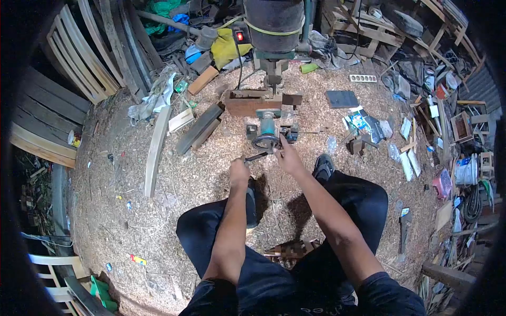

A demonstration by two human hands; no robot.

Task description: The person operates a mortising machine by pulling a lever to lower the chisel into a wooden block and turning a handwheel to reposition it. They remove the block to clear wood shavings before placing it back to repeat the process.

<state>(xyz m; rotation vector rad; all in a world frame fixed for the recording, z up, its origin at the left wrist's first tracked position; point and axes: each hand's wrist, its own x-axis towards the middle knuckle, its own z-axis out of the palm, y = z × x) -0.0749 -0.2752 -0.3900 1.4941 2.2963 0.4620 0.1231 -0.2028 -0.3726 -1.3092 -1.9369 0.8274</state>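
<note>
A drilling or mortising machine stands on the floor before me, with a dark motor housing point(274, 18) at the top and a tool point(273, 79) pointing down. Under the tool sits a reddish-brown wooden block point(247, 107), with an open slot along its top. In front of it is a green vise-like base point(268, 125) with a round handwheel point(265, 142). My left hand point(239, 171) is closed round the outer end of a black bar handle point(256, 157). My right hand point(287, 157) is at the handwheel's right edge, fingers curled against it; its exact grip is partly hidden.
Wood shavings point(126, 210) cover the floor. Timber pieces point(199, 129) and a long curved board point(157, 152) lie to the left. A dark flat plate point(341, 99) and a blue-white packet point(360, 122) lie right. A handsaw point(404, 231) rests farther right. Scrap lines both sides.
</note>
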